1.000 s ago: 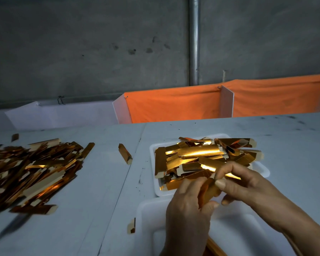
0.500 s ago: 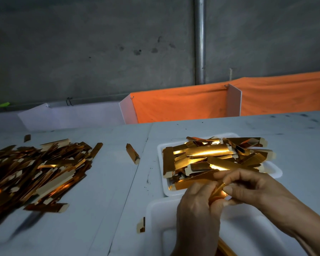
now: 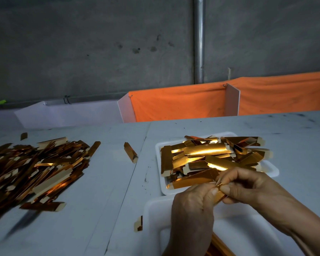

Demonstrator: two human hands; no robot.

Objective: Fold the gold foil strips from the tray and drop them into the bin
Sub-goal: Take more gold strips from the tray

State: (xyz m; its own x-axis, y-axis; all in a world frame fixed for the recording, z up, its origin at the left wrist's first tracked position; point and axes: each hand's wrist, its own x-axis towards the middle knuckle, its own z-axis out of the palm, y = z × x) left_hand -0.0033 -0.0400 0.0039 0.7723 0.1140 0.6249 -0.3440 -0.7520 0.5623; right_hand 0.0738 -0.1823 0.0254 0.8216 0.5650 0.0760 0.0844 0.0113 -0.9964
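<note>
Both hands — left hand (image 3: pixel 191 202), right hand (image 3: pixel 248 185) — fingers still pinching gold strip (image 3: pixel 219 195), now folded shorter.

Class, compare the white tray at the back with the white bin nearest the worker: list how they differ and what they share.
The tray is heaped with gold foil strips; the bin shows mostly bare white inside, with only a strip or two at its near edge. The tray lies farther away; the bin sits directly under the left hand and right hand. Both are white and rest on the table.

Both hands hide most of the pinched strip (image 3: pixel 219 196); left pile (image 3: pixel 26 172) cropped.
</note>
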